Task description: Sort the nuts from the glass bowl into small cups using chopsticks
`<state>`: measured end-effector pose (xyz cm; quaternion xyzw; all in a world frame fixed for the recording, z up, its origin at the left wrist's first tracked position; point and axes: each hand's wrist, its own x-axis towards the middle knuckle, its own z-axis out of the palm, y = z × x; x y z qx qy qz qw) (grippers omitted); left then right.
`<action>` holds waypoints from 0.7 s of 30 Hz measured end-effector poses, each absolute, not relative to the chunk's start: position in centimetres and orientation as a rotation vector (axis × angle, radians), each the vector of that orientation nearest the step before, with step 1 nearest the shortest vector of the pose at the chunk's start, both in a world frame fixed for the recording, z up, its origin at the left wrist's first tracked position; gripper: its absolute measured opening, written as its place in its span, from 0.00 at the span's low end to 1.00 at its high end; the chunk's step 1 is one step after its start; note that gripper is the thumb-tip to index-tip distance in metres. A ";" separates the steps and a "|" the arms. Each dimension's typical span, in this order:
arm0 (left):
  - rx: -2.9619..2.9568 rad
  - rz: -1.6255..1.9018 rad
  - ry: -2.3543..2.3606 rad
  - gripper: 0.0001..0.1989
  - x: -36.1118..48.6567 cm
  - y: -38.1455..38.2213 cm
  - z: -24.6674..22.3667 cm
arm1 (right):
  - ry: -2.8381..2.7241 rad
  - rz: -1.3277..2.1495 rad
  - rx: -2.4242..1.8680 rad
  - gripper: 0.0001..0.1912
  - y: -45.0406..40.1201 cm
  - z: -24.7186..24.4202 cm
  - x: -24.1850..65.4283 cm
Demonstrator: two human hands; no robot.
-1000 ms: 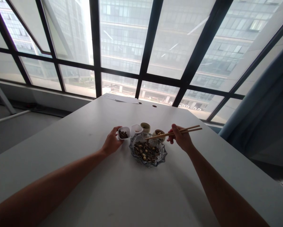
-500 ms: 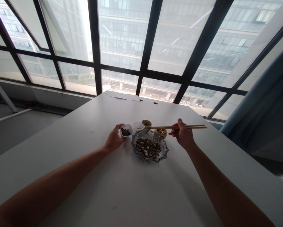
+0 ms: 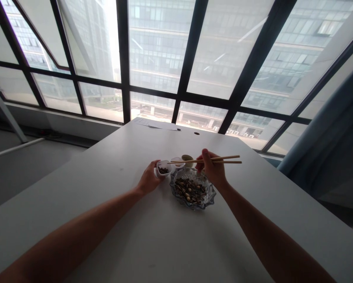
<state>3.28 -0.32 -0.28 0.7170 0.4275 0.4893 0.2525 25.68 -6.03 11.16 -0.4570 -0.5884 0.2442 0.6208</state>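
The fingers of the right hand grip a pair of chopsticks, thumb uppermost; the shafts lie nearly level, tips extending leftward to the cup at the left fingers. The fingers of the left hand grasp this white cup by its outer side, mouth tilted toward the viewer, dark seeds inside. Both forearms slant inward from the lower corners. Between the two sets of fingers and nearer the viewer, a glass bowl holds seeds and pale nuts. Just beyond it stands a green cup. All rest over the table.
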 end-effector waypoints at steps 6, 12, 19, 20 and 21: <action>1.935 1.311 1.177 0.36 3.2 0.0 -0.6 | -1.413 0.628 -1.127 0.31 -8.6 10.8 30.0; 1.922 1.251 1.210 0.40 2.8 0.2 -0.9 | -1.602 0.701 -1.128 0.29 -10.0 9.3 30.3; 1.925 1.226 1.239 0.43 2.6 0.1 -0.9 | -1.641 0.520 -1.090 0.24 -10.4 7.4 30.8; 1.923 1.227 1.245 0.43 2.6 0.0 -0.9 | -1.618 0.498 -1.096 0.24 -10.6 7.2 31.0; 1.923 1.228 1.252 0.43 2.6 0.1 -0.9 | -1.611 0.486 -1.109 0.23 -10.7 7.0 31.2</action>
